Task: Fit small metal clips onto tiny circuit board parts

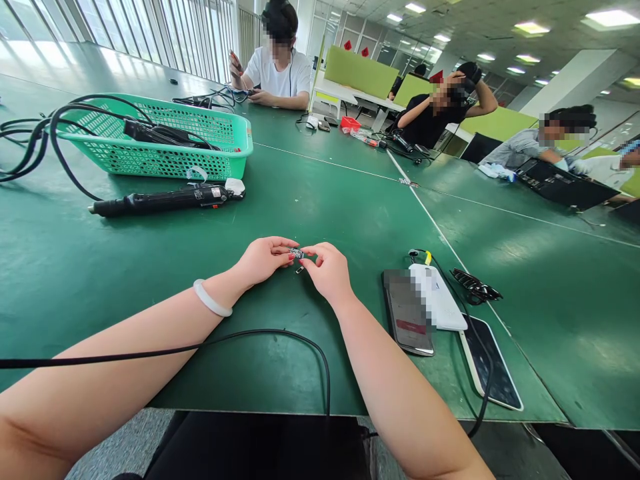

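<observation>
Small part point(297, 253), in from counter's point(165, 260) near edge.
L hand point(260, 260) + R hand point(327, 270): fingers pinched nearly closed on it; prob. light, stiff, fragile, I'd grip rim.

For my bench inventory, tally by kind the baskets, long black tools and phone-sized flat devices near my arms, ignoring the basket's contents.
Baskets: 1, the green basket
Long black tools: 1, the black tool
Flat devices: 3, dark phone, white slab, white-edged phone
Total: 5
</observation>
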Available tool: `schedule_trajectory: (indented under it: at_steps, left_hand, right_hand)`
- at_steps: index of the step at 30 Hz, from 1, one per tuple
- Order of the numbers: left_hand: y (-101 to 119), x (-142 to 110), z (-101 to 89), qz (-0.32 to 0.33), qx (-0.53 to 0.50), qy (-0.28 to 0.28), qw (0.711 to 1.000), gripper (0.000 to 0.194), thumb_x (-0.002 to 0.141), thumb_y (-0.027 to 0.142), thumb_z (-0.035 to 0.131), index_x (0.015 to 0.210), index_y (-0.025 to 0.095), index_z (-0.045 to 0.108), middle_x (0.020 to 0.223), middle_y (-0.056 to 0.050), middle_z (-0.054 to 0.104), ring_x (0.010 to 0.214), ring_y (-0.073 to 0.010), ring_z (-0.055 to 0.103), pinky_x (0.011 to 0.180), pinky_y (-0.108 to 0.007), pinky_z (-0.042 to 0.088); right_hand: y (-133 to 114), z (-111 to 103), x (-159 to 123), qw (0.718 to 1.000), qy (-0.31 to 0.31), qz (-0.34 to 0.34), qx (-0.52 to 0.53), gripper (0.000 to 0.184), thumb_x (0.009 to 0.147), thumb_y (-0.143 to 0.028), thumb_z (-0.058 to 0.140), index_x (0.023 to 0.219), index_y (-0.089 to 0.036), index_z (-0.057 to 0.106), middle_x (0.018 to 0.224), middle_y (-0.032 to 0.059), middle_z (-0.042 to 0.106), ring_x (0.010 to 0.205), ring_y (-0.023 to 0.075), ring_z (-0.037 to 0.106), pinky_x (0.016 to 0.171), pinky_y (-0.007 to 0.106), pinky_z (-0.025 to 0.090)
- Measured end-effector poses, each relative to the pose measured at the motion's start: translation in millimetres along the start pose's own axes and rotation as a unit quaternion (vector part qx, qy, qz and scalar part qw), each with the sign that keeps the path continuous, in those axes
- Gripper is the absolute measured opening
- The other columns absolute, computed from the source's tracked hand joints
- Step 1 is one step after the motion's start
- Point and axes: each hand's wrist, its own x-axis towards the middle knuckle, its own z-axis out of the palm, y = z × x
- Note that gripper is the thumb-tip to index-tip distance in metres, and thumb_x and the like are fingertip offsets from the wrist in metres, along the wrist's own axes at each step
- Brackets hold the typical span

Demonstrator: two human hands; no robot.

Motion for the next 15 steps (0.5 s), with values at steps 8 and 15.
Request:
schedule_trajectory:
  at_steps: [8, 15]
  left_hand:
    - [-1.0, -0.4, -0.8, 0.014, 0.052, 0.014, 0.998, 0.026, 0.067, 0.021, 0.066, 0.092, 0.017, 0.069, 0.067, -0.003, 0.070, 0.058, -0.0129, 0.060, 0.061, -0.028, 0.051]
    - [2.6, -1.3, 1.0, -0.001, 0.041, 0.025, 0.999, 0.024, 0.068, 0.019, 0.066, 0.091, 0.016, 0.069, 0.067, -0.004, 0.069, 0.058, -0.0124, 0.059, 0.061, -0.027, 0.051]
  right_hand:
    - [2.5, 0.3, 0.6, 0.999, -0.012, -0.012, -0.031, 0.017, 0.077, -0.026, 0.059, 0.090, -0.023, 0.069, 0.091, 0.0003, 0.064, 0.056, 0.0091, 0.046, 0.062, 0.028, 0.043]
    - [1.2, 2.3, 0.0, 0.999, -0.017, -0.011, -0.029, 0.018, 0.076, -0.025, 0.060, 0.092, -0.022, 0.068, 0.089, 0.0004, 0.064, 0.054, 0.0089, 0.045, 0.063, 0.028, 0.044]
